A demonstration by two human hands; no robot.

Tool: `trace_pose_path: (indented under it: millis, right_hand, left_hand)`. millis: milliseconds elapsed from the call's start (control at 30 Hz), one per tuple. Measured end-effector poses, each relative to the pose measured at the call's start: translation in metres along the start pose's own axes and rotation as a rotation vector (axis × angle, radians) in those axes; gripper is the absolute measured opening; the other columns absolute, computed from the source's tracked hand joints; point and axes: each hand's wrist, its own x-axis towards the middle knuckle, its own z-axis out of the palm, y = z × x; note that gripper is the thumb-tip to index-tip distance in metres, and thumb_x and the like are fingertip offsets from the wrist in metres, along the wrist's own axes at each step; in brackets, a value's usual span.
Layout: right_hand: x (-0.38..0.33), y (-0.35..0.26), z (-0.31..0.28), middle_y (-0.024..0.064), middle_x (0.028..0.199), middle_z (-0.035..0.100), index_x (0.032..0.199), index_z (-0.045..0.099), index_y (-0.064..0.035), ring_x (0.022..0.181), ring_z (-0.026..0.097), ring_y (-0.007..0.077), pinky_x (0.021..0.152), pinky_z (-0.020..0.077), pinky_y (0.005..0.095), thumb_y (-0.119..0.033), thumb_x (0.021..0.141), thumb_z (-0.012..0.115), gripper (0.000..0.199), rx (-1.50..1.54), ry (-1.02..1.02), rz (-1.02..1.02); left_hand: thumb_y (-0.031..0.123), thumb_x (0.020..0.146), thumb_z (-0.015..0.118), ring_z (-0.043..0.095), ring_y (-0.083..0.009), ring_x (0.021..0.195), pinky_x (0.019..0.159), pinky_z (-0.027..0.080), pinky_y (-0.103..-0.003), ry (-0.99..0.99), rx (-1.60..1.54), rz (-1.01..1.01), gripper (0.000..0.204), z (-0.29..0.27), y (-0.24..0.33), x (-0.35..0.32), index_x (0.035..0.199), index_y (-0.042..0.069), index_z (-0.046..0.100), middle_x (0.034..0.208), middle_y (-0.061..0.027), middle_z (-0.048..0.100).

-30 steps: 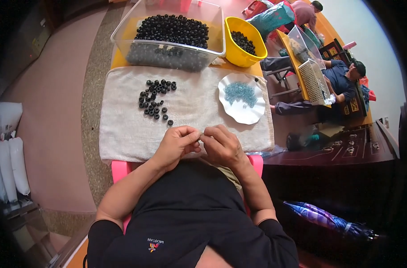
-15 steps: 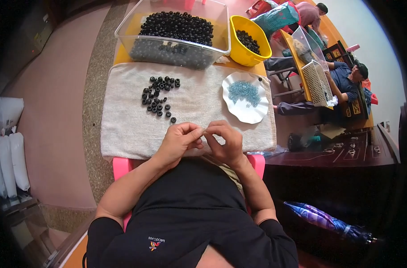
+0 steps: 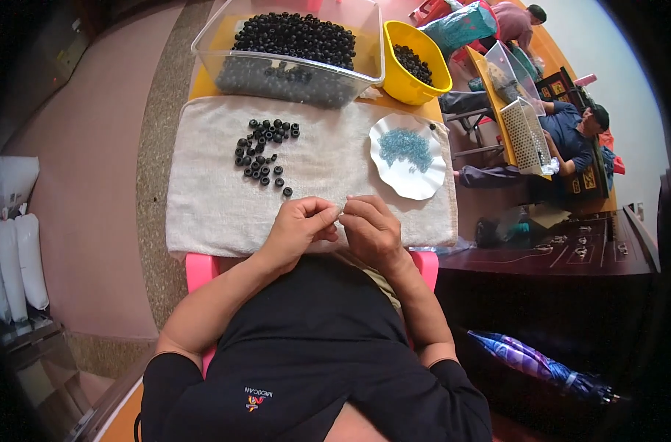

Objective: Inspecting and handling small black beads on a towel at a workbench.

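Note:
Over the near edge of a white towel (image 3: 210, 177), my left hand (image 3: 301, 230) and my right hand (image 3: 374, 230) meet fingertip to fingertip. Each is closed in a pinch; whatever lies between the fingers is too small to name. Just beyond my left hand, a loose group of black beads (image 3: 259, 151) rests on the towel, the closest one near my fingers. A white plate (image 3: 421, 190) with a wavy rim sits to the right, past my right hand. It bears a heap of small pale-blue beads (image 3: 405, 149). One dark bead (image 3: 432, 127) lies at its upper right edge.
Behind the towel stand a clear plastic bin (image 3: 225, 70) and a yellow tub (image 3: 416, 94), both holding black beads. A folded umbrella (image 3: 545, 368) lies at lower right. Two other people sit at a table (image 3: 497, 110) on the right. White bags (image 3: 22, 261) stand far left.
My right hand's fingers have curled and turned slightly at the meeting point. My left hand keeps its pinch. The view has shifted a little; beads and plate look undisturbed.

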Motion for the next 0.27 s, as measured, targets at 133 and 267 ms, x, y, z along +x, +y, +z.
trace_pose_path:
  millis: [133,267]
  right_hand:
    - [-0.0016,-0.0014,0.0030,0.0111,0.089,0.063,0.090,0.066,-0.0006,0.078,0.064,0.0280,0.063,0.0527,0.0351,0.008,0.065,0.066,0.027,-0.030,0.007,-0.016]
    - [-0.0022,-0.0072,0.0021,0.0113,0.091,0.063,0.092,0.067,-0.0023,0.082,0.064,0.0295,0.067,0.0545,0.0348,0.004,0.073,0.068,0.020,0.065,0.012,0.136]
  left_hand:
    - [0.017,0.095,0.062,0.061,-0.0110,0.073,0.070,0.054,-0.025,0.004,-0.055,-0.028,0.019,-0.0009,0.0006,0.0002,0.099,-0.001,0.063,0.082,-0.0034,0.062]
    - [0.017,0.095,0.062,0.061,-0.0112,0.073,0.070,0.054,-0.026,-0.019,-0.120,-0.048,0.019,-0.0036,-0.0009,0.0004,0.100,-0.001,0.063,0.083,-0.0037,0.062]
